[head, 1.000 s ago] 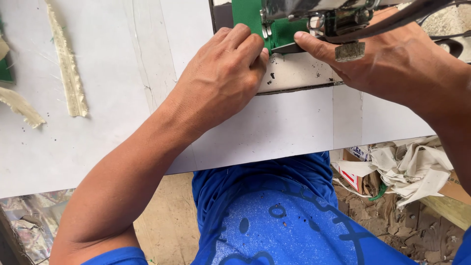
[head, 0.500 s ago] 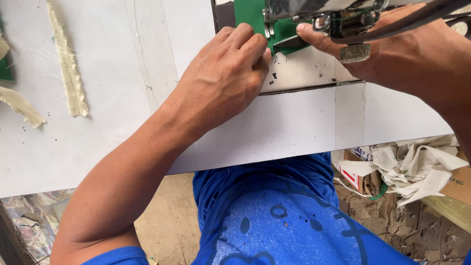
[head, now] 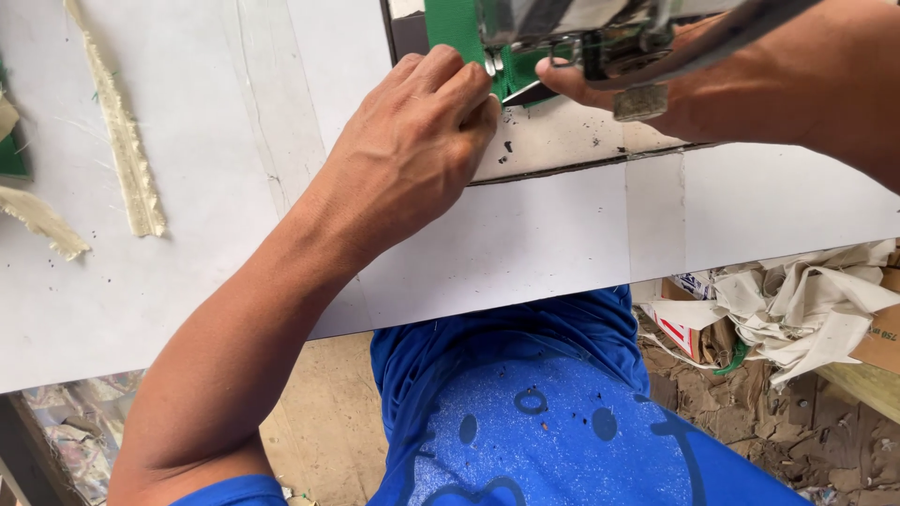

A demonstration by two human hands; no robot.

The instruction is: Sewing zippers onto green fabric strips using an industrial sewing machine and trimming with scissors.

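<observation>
A green fabric strip (head: 454, 26) lies under the metal head of a sewing machine (head: 600, 33) at the top of the white table (head: 525, 244). My left hand (head: 412, 150) rests knuckles-up on the table, its fingertips pressing the strip's near end. My right hand (head: 750, 84) comes in from the right behind the machine's metal parts, thumb and fingers pinching the green strip by the needle area. Part of my right hand is hidden by the machine.
Two frayed cream fabric strips (head: 122, 131) (head: 42, 220) lie on the table at the left. Crumpled white cloth and a cardboard box (head: 797, 309) sit on the littered floor at the right. My blue shirt (head: 534, 422) fills the lower middle.
Both hands have stayed on the green strip at the machine. The view has shifted slightly, so the hands and machine sit higher and further right.
</observation>
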